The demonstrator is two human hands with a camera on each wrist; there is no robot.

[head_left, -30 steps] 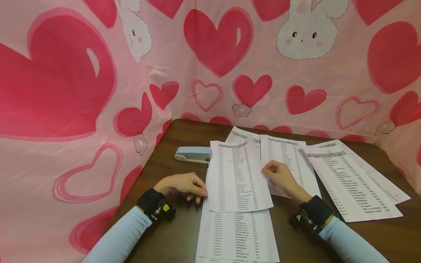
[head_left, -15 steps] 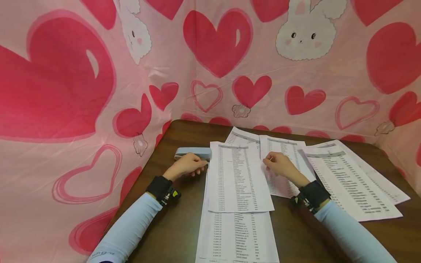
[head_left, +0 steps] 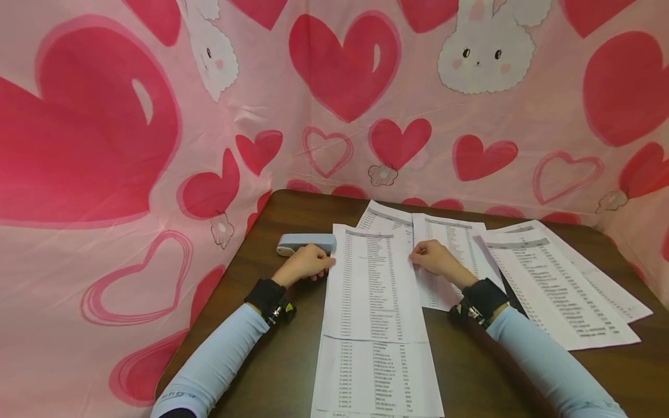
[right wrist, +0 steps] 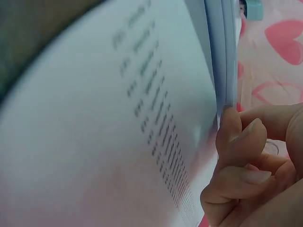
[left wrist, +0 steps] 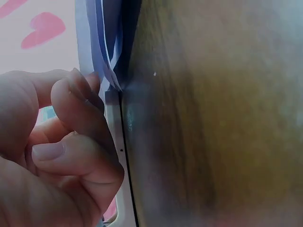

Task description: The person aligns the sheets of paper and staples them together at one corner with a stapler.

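Observation:
A printed paper sheet [head_left: 368, 284] lies over other sheets [head_left: 373, 377] in the middle of the table. My left hand [head_left: 308, 261] pinches its left edge near the upper part, beside a light-blue stapler [head_left: 308, 241]. Several layered paper edges [left wrist: 102, 38] meet the thumb and index finger in the left wrist view, while the other fingers curl inward. Across from it, my right hand [head_left: 436, 258] pinches the right edge of the papers. In the right wrist view, layered sheets [right wrist: 222, 56] stand up at its fingertips.
Two more printed sheets [head_left: 455, 232] lie behind and to the right, partly under the right hand. Further right, overlapping printed pages [head_left: 559, 290] rest on the dark wooden table [head_left: 272, 354]. A pink heart-patterned cloth [head_left: 334, 151] rises behind the table's back edge.
My left hand has moved up the papers' left edge toward the stapler and now grips there. My right hand has closed in on the right edge. The top sheet's lower part has shifted left.

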